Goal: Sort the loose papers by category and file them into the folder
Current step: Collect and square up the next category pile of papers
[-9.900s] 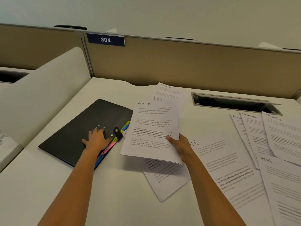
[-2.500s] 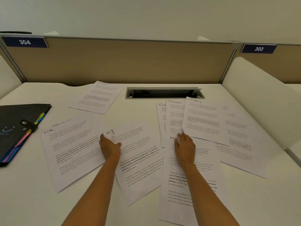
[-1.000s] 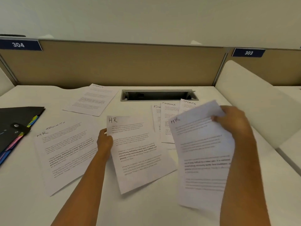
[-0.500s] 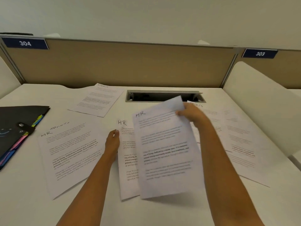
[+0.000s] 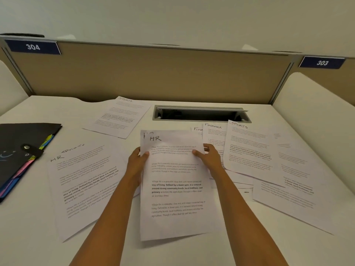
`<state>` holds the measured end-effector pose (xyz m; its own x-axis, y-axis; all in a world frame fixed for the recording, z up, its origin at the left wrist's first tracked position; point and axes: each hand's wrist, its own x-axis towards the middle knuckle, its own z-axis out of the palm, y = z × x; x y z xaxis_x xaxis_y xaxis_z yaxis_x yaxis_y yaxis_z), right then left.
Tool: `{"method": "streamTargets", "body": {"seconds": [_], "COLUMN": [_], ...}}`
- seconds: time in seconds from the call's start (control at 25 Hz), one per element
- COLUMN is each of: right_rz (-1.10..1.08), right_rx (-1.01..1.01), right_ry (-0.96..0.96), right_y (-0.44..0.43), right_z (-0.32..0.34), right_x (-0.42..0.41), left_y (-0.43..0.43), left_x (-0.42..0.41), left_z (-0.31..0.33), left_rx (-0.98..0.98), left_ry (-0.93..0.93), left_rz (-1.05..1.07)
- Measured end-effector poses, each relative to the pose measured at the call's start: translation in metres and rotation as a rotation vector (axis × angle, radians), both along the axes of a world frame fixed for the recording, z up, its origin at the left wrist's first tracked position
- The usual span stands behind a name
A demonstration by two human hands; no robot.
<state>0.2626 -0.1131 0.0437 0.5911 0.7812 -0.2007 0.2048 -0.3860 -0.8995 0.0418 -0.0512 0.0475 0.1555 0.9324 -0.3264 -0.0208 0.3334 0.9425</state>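
Two sheets headed HR [image 5: 174,181] lie stacked in front of me, the lower one peeking out at the top left. My left hand [image 5: 136,163] grips their left edge and my right hand [image 5: 208,159] grips their right edge. Another HR sheet [image 5: 84,181] lies flat to the left. A SPORTS sheet [image 5: 119,117] lies farther back. To the right are overlapping FINANCE sheets [image 5: 213,134] and a SPORTS sheet [image 5: 247,148]. The black folder [image 5: 23,148], strapped shut with coloured tabs showing, sits at the far left.
More sheets [image 5: 292,181] spread toward the right edge of the white desk [image 5: 28,227]. A cable slot [image 5: 199,114] is cut into the desk at the back. A tan partition [image 5: 153,73] stands behind, white dividers at both sides.
My right hand has brought its HR sheet leftward and down onto the HR sheet under my left hand. Both hands now hold the two sheets together by their side edges.
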Motion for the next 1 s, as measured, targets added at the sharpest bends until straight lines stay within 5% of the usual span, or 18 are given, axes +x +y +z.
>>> {"method": "streamTargets", "body": {"seconds": [0.16, 0.4, 0.56, 0.84, 1.0], "right_rz": [0.191, 0.099, 0.049, 0.208, 0.177], "right_rx": [0.033, 0.317, 0.572, 0.393, 0.480], "right_ry": [0.391, 0.170, 0.185, 0.205, 0.178], "right_y": [-0.017, -0.019, -0.020, -0.029, -0.023], "right_z": [0.009, 0.045, 0.083, 0.067, 0.076], "right_x": [0.001, -0.014, -0.017, -0.008, -0.006], "left_y": [0.008, 0.004, 0.006, 0.000, 0.002], "left_x": [0.000, 0.012, 0.016, 0.016, 0.018], "left_z": [0.015, 0.055, 0.098, 0.095, 0.109], "left_rx": [-0.051, 0.325, 0.472, 0.421, 0.496], "left_ry": [-0.119, -0.056, -0.175, 0.016, -0.038], "left_rz": [0.022, -0.088, -0.101, -0.197, -0.152]}}
